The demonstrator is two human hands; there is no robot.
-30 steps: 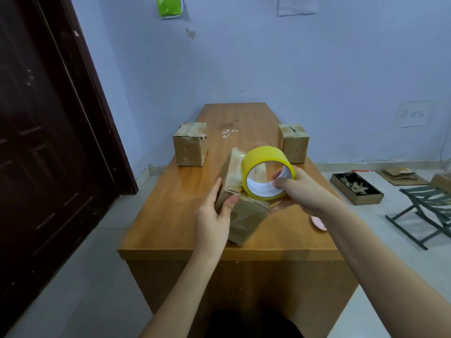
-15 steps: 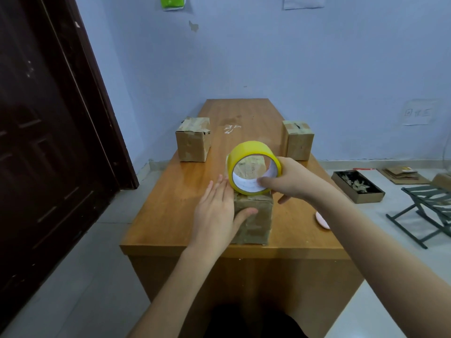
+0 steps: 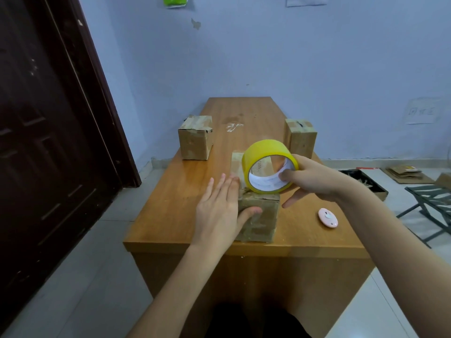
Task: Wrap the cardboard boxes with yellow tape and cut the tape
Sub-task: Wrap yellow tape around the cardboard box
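Note:
A small cardboard box (image 3: 261,215) stands near the front edge of the wooden table (image 3: 185,191). My left hand (image 3: 220,211) lies against its left side with straight fingers, the thumb on its front face. My right hand (image 3: 310,178) grips a roll of yellow tape (image 3: 268,165) just above the box's top, thumb inside the white core. Two more cardboard boxes stand farther back, one at the left (image 3: 195,137) and one at the right (image 3: 300,137). A small pink cutter (image 3: 328,217) lies on the table to the right of the near box.
A dark wooden door (image 3: 48,132) fills the left side. On the floor to the right sit a tray of scraps (image 3: 366,184), flattened cardboard (image 3: 406,173) and a folding stool (image 3: 432,203). A blue wall rises behind the table.
The near box went from tilted to standing flat on the table. My left hand shifted from gripping its corner to lying flat against its side. The tape roll rose slightly above the box.

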